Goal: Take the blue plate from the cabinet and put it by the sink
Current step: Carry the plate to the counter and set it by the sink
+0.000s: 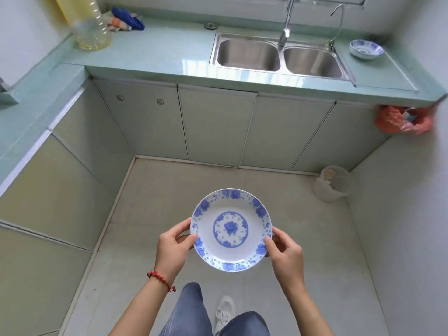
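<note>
A white plate with blue flower patterns (231, 229) is held level above the tiled floor, in front of me. My left hand (173, 248) grips its left rim with the thumb on top. My right hand (284, 253) grips its right rim the same way. The steel double sink (278, 57) lies ahead in the pale green counter (157, 52). The cabinet doors (218, 124) under the counter are all shut.
A blue-patterned bowl (366, 49) sits on the counter right of the sink. A large plastic bottle (91, 25) and a blue cloth (128, 19) stand at the counter's far left. A white bin (333, 184) stands on the floor at right, a red bag (402, 118) hangs above it.
</note>
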A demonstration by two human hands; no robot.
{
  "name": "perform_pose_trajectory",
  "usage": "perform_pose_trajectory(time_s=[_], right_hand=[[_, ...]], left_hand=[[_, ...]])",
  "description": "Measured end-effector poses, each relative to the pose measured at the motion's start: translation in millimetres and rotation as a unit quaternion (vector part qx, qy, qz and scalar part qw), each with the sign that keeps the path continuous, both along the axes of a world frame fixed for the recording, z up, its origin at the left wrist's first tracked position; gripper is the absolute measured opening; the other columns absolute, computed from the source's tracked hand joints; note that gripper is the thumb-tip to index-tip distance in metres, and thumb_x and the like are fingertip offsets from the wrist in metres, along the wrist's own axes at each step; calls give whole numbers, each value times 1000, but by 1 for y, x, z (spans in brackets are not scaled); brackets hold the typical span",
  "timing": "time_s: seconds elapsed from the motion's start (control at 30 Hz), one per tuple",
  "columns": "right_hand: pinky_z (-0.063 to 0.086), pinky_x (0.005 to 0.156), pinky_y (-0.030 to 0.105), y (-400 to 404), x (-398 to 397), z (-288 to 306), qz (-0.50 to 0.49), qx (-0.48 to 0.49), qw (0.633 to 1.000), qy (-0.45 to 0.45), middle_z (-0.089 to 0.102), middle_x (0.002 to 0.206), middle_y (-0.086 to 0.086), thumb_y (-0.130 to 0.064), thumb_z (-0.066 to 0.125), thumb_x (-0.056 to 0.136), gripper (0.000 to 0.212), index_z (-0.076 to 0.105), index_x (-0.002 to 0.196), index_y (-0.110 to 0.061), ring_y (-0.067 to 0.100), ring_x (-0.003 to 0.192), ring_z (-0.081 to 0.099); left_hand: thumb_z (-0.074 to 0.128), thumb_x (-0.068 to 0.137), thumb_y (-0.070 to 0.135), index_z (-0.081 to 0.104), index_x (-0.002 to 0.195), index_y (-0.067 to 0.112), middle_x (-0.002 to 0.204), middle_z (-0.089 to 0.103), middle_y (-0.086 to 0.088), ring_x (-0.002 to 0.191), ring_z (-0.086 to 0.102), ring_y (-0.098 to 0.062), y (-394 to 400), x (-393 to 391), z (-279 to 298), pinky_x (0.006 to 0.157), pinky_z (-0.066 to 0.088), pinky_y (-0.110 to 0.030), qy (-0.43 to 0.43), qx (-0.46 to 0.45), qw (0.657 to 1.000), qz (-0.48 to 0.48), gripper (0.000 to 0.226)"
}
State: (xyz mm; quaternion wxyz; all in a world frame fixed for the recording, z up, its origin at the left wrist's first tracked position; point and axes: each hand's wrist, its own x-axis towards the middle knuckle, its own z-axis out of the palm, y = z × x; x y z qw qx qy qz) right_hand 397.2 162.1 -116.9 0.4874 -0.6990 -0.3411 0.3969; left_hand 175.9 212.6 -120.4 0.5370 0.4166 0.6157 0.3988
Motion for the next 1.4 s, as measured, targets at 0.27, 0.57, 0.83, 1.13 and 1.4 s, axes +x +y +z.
perform_pose_trajectory(time_s=[0.27, 0.57, 0.83, 1.13, 1.4], right_hand=[[58, 55, 25, 136, 21, -3, -11, 2, 1000, 4, 73, 71, 3, -1, 60, 81, 29, 68, 92, -26, 19, 69, 66], [58, 68, 37, 291, 24, 0, -37, -2, 999, -7, 73, 75, -2, -2, 60, 81, 26, 69, 97, -21, 22, 76, 67], [57, 70, 32, 379, 25, 7, -17, -15, 1000, -7, 74, 75, -11, -3, 60, 81, 28, 69, 95, -26, 11, 76, 68], [56, 70, 30, 494, 10, 4, 128, -18, 992, -10, 73, 73, -13, -2, 60, 81, 30, 69, 92, -29, 12, 77, 67], [58, 70, 25, 574, -47, 6, 286, -22, 958, -18, 73, 81, -21, -4, 58, 82, 36, 67, 87, -38, 5, 79, 67]], left_hand=[[58, 78, -11, 64, 107, 14, 92, 69, 7, 75, 69, -4, 136, 25, -6, 59, 56, -16, -13, -3, 1000, 16, 38], [58, 79, -9, 65, 103, 22, 92, 70, 8, 76, 70, -6, 304, 28, -1, 60, 57, -17, -16, 3, 1000, -22, 40], [58, 79, -9, 64, 107, 16, 94, 69, 7, 77, 70, -6, 383, 26, -1, 59, 56, -17, -19, -5, 1000, 2, 38], [57, 79, -10, 65, 102, 20, 89, 69, 10, 73, 70, -5, 437, 8, -1, 58, 56, -16, -30, -4, 989, 146, 39], [58, 76, -11, 67, 84, 37, 80, 71, 22, 78, 69, -3, 452, -36, 5, 60, 54, -12, -21, -1, 958, 287, 50]])
